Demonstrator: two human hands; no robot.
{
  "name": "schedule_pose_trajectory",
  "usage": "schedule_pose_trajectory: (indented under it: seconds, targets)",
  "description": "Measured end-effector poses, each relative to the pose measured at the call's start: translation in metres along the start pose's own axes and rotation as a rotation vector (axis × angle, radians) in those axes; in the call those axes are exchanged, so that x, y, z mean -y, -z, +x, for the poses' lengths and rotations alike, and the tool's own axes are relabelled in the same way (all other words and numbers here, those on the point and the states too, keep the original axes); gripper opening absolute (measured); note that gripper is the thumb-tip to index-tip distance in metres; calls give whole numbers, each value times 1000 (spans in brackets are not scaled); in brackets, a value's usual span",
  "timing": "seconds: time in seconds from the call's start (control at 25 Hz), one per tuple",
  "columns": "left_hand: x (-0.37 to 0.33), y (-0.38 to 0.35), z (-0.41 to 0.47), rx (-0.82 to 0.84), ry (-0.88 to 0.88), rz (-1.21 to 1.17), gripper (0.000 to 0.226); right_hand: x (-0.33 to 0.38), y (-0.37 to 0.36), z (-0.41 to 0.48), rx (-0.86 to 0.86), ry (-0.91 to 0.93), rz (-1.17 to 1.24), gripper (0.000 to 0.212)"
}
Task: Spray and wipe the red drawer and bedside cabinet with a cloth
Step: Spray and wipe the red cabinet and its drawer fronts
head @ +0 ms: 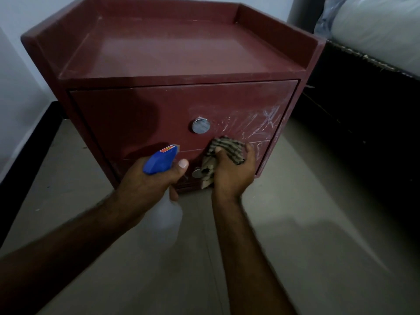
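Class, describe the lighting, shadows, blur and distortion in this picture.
Head view: dim; a shadow lies on the upper drawer left of its knob; whitish streaks glint on its right side; the spray bottle blurs at its clear body; the cabinet looks splayed by the wide-angle lens.

spray bottle (pixel 167 214) body is just a pale blur under the left hand (pixel 147 180), which hides where it joins the blue head (pixel 160 162). sticker (pixel 167 148) up there is too small to read. lower knob (pixel 195 173) sits half behind the cloth (pixel 225 147), and the right hand (pixel 234 172) plus the left block most of the lower drawer (pixel 261 152). bed (pixel 363 94) runs off the right edge
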State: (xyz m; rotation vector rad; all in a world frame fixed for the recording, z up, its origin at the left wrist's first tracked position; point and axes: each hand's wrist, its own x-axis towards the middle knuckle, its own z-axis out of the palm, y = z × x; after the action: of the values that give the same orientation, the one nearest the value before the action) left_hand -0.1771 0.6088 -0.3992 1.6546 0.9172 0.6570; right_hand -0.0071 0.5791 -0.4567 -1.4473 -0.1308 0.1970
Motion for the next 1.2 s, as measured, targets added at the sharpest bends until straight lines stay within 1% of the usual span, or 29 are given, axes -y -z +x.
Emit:
schedule_pose_trajectory:
  seconds: [0.08,0.28,0.32,0.4,0.48,0.56,0.68,0.76,0.84,0.92,0.96,1.04,1.2]
  targets:
    - [-2,2,-1,-4,12,7,52,1,2,11,-61,-120,55,66]
    - [-1,4,-2,-10,20,-2,57,1,-5,9,10,-163,145,72]
    - [-1,3,-2,-10,17,-11,54,0,-3,11,-8,-199,174,69]
    - [0,2,-3,-7,4,-15,51,-1,1,17,-73,-307,254,54]
    - [3,2,-2,-6,-11,-16,58,1,2,18,-89,-374,316,42]
    - [4,2,-1,0,-7,-5,60,4,0,17,-69,-390,386,45]
    - [4,-1,0,23,5,4,54,7,2,19,-34,-385,480,58]
    - [4,-4,2,37,-13,0,51,7,5,22,-48,-412,490,59]
    - [2,-7,4,52,-44,-9,62,7,5,25,-54,-426,485,54]
    - [-2,-11,6,63,-59,-12,72,9,3,26,-36,-390,518,55]
    - [-4,-13,6,70,-65,-15,68,10,3,27,-26,-361,532,58]
    - [-7,-15,7,82,-72,-13,50,10,7,31,-24,-333,523,60]
    - [-8,-21,8,79,-76,0,35,10,12,38,-63,-411,468,41]
